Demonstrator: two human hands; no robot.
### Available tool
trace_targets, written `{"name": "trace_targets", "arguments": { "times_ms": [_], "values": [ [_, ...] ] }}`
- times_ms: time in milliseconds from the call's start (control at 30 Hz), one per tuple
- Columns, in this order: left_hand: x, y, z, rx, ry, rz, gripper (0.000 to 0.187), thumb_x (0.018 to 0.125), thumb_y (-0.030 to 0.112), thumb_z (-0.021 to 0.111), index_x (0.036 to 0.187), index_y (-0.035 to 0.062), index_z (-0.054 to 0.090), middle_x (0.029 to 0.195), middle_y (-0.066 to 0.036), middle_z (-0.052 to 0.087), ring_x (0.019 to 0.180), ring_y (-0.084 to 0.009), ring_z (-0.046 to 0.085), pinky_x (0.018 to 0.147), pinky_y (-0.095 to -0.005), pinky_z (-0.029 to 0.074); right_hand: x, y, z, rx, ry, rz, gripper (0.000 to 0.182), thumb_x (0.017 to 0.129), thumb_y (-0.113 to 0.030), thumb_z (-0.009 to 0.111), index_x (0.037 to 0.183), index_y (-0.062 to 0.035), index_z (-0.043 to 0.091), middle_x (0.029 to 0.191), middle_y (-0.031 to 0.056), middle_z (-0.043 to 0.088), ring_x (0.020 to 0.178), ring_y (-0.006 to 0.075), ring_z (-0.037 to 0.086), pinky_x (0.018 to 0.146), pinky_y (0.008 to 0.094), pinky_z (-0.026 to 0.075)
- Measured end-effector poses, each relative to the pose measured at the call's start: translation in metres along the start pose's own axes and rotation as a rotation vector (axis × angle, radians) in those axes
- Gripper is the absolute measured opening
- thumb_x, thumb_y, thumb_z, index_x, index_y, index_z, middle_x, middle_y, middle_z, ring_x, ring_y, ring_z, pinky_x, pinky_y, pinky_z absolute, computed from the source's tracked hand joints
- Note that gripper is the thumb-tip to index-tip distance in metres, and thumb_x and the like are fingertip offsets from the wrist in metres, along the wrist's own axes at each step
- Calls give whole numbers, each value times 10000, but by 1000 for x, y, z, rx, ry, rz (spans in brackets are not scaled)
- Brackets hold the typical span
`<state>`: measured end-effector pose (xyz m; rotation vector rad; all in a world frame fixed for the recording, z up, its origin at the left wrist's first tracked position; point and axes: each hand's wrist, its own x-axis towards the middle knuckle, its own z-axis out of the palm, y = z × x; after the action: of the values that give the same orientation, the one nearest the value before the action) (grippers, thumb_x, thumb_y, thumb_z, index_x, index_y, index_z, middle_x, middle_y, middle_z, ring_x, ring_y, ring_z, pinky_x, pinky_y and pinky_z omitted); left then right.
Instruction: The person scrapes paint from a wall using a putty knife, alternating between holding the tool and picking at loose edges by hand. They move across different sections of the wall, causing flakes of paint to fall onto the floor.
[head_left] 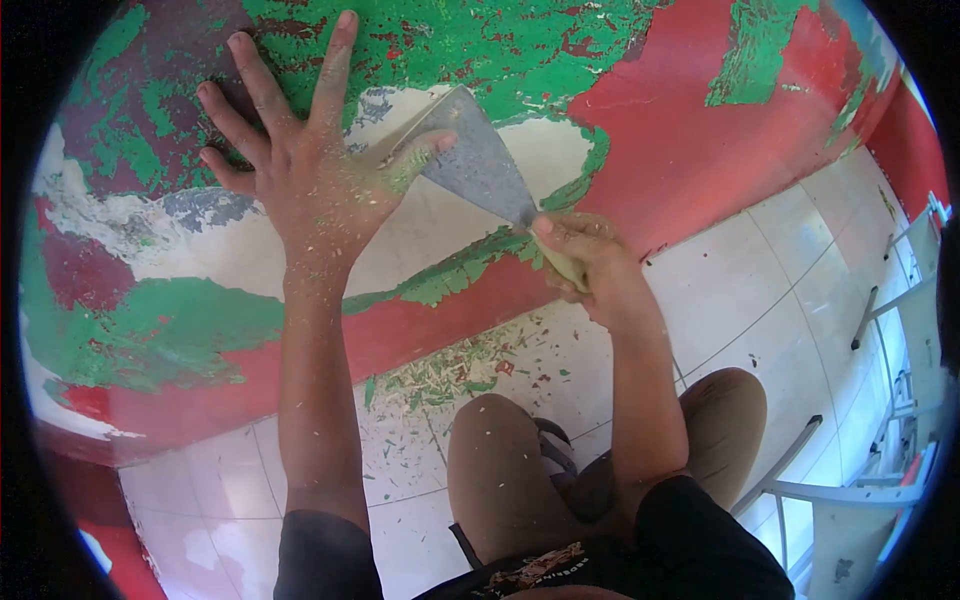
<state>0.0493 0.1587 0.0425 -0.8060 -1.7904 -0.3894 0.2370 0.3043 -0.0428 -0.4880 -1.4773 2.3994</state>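
Note:
My right hand (590,262) is wrapped round the pale handle of a paint scraper (475,160). Its wide grey blade points up and left, over a bare whitish patch of the wall (400,255). My left hand (315,185) is spread on the wall, fingers apart and holding nothing. The left thumb reaches across to the blade and appears to touch it. Small paint flakes speckle the left hand and wrist. Around the bare patch, the wall carries peeling green paint (500,45) and red paint (690,150).
Green, red and pale paint chips (450,370) lie scattered on the white tiled floor (730,290) below the wall. My bent knees (500,460) are close to the chips. Metal-legged furniture (850,490) stands on the right.

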Motion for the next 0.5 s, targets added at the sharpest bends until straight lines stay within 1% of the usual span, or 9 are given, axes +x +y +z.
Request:
{"name": "trace_targets", "arguments": {
  "times_ms": [67, 100, 167, 200, 267, 433, 500],
  "values": [
    [-1, 0, 1, 6, 5, -3, 1192, 514, 895, 745, 1571, 496, 363, 1716, -219, 87, 1486, -636, 102, 1087, -825, 144, 7, 15, 7, -125, 133, -176, 341, 970, -324, 750, 1001, 16, 738, 653, -67, 461, 534, 28, 372, 481, 242, 284],
    [0, 0, 1, 7, 6, -1, 1183, 524, 893, 744, 1571, 493, 367, 1718, -218, 79, 1487, -631, 107, 1079, -830, 145, 7, 20, 13, -127, 126, -179, 341, 970, -324, 750, 1001, 16, 738, 653, -67, 461, 534, 28, 372, 481, 242, 284],
    [1, -1, 1, 11, 8, 9, 1179, 527, 894, 742, 1571, 490, 370, 1720, -210, 79, 1485, -628, 115, 1069, -835, 146, 4, 31, 22, -77, 113, -258, 365, 968, -322, 754, 1045, 34, 741, 661, -65, 468, 533, 29, 373, 482, 239, 290],
    [-1, -1, 0, 9, 5, 20, 1176, 530, 895, 740, 1570, 488, 374, 1723, -203, 79, 1484, -625, 123, 1060, -841, 147, 4, 35, 22, -79, 107, -252, 365, 968, -322, 754, 1045, 34, 741, 661, -65, 468, 533, 29, 373, 482, 239, 290],
    [-1, 0, 0, 2, 13, 24, 1154, 545, 894, 732, 1567, 490, 379, 1725, -195, 79, 1483, -622, 131, 1054, -843, 146, 5, 40, 20, -113, 161, -249, 371, 968, -324, 754, 1049, 38, 739, 646, -70, 458, 533, 28, 374, 485, 236, 295],
    [-2, -4, 5, -9, 27, 14, 1076, 586, 876, 722, 1547, 505, 411, 1731, -157, 105, 1490, -601, 149, 1066, -833, 146, -2, 9, 27, -163, 183, -204, 356, 968, -330, 753, 1033, 19, 742, 634, -74, 451, 523, 30, 382, 474, 232, 292],
    [-1, -3, 4, 161, 14, -4, 1085, 636, 919, 654, 1531, 320, 516, 1726, -174, 92, 1544, -542, 56, 1145, -776, 110, -4, 12, 26, -213, 192, -197, 353, 968, -331, 753, 1031, 16, 742, 629, -76, 450, 517, 31, 387, 468, 232, 292]
  ]
}}
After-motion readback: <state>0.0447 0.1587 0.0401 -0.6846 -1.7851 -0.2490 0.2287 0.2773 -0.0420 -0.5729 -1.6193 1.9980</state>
